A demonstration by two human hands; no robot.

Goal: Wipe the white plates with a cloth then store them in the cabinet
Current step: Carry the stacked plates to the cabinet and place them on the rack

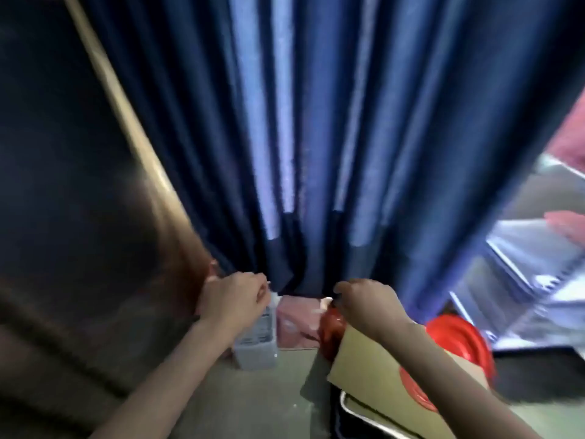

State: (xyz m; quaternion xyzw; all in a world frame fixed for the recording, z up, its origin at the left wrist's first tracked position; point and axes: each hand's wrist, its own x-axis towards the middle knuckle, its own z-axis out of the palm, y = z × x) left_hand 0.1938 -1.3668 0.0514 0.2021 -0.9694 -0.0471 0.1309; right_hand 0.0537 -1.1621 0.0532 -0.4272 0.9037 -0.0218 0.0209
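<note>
No white plate or cloth is in view. A dark blue curtain (316, 137) hangs in folds across most of the frame. My left hand (234, 301) reaches forward with curled fingers just left of the curtain's lower hem, above a grey plastic basket (256, 346). At the hem's middle my right hand (365, 301) has its fingers bent down against the fabric. Motion blur hides whether either hand grips the curtain.
A pink box (297, 324) stands behind the basket. A red object (330, 327), a cardboard sheet (376, 378) and a red round lid (459, 340) lie under my right arm. A metal rack (525, 248) is at the right, a dark wooden panel (63, 185) at the left.
</note>
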